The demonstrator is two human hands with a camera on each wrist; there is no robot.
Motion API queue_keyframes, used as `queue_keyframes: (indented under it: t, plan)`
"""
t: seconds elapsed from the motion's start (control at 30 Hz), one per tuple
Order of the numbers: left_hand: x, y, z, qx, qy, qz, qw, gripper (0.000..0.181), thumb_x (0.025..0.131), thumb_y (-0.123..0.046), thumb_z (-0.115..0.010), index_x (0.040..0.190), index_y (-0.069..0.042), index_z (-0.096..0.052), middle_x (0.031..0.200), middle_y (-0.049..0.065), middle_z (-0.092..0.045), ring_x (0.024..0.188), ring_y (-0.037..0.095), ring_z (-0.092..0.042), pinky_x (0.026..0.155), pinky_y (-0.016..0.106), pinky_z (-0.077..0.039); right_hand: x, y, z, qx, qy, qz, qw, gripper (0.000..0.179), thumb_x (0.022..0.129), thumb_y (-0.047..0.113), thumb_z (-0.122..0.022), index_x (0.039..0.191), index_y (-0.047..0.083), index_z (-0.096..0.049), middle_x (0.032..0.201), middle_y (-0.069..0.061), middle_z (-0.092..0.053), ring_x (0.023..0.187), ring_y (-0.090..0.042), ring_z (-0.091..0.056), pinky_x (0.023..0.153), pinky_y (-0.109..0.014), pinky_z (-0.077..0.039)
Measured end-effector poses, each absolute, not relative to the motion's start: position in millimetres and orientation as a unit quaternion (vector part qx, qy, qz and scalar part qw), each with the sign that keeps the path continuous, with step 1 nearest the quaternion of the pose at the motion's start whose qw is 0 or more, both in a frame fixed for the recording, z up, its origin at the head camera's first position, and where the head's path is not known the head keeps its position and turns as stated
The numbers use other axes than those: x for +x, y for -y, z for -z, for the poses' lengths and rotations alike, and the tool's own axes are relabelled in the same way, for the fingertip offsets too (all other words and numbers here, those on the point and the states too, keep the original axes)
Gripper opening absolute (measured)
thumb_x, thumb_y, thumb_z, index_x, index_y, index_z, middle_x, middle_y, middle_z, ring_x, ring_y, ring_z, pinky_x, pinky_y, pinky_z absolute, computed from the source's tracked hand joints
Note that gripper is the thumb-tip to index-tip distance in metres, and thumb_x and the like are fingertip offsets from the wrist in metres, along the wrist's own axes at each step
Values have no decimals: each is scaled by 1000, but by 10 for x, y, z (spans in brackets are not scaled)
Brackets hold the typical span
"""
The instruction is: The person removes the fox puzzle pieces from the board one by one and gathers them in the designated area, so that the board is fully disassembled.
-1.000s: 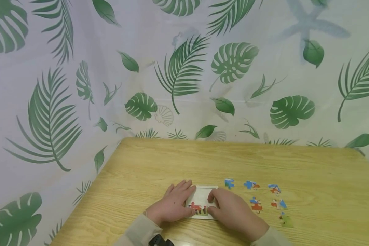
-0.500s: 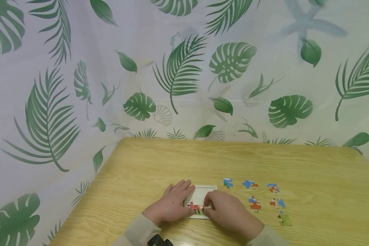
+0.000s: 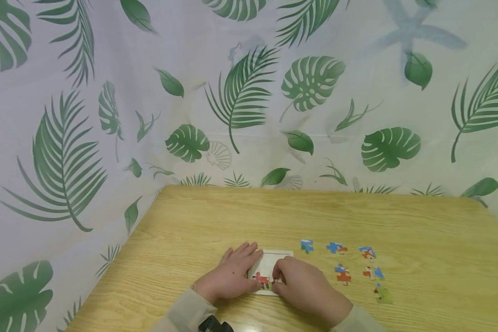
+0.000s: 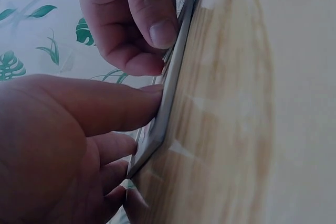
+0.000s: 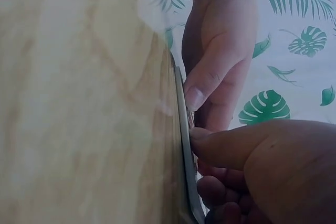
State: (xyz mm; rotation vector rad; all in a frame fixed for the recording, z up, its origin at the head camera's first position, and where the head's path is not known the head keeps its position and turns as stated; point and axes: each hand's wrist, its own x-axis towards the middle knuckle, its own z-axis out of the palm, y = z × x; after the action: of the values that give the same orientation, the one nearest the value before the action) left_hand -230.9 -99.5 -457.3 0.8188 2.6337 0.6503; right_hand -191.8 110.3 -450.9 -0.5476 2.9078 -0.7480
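A pale, square puzzle tray (image 3: pixel 269 260) lies on the table in the head view, with red-and-green jigsaw pieces (image 3: pixel 262 279) along its near edge. My left hand (image 3: pixel 232 274) rests flat on the tray's left side, fingers outstretched; in the left wrist view its thumb (image 4: pixel 113 106) presses on the near rim. Over the tray's lower right, my right hand (image 3: pixel 307 286) bends its thumb and forefinger together and pinches a small puzzle piece (image 3: pixel 275 280), mostly covered by the fingertips. The right wrist view shows the right thumb (image 5: pixel 226 145) low against the tray edge (image 5: pixel 185 129).
Several loose puzzle pieces lie right of the tray, among them a blue one (image 3: pixel 307 246), a red-and-blue one (image 3: pixel 342 274) and a green one (image 3: pixel 383 294). The wooden table (image 3: pixel 216 216) meets a leaf-printed curtain (image 3: pixel 149 138) behind.
My right hand has slid slightly left across the tray, bringing the pinched puzzle piece closer to the red pieces. The left hand stays on the tray; the head view has shifted a little.
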Motion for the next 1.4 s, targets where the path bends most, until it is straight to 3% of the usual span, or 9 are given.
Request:
queue_keyframes:
  t: [0.3,0.53,0.8,1.4]
  plan:
    - [-2312,1008,4582,295,-919,-219,146,76,94,-36,-66,159,-10,-34,167,9,-21,154,28,-11,119,59,-6,-1939,-1101,4578,-166,-942,289,43,21,88,23,-77,85,20,-56,70,7,-51,60,-9,-46,53,-29,-39]
    - [-2318,1001,4568,291,-919,-219,153,78,95,-38,-66,160,-11,-33,168,7,-19,154,26,-10,120,58,-4,-1935,-1116,4557,-159,-931,328,20,20,96,22,-70,89,21,-52,65,7,-49,56,-9,-43,51,-27,-37]
    - [-2333,1004,4578,285,-918,-224,159,78,94,-39,-67,160,-14,-34,168,5,-19,154,24,-9,120,57,-5,-1992,-1168,4492,-129,-918,376,-6,13,100,20,-66,93,21,-55,69,8,-52,58,-9,-46,54,-25,-40]
    - [-2333,1013,4583,283,-920,-222,154,78,93,-40,-67,159,-13,-36,167,5,-22,154,25,-12,120,57,-6,-1981,-1410,4356,-138,-899,414,-10,8,101,18,-65,95,17,-59,75,6,-55,64,-11,-47,58,-26,-42]
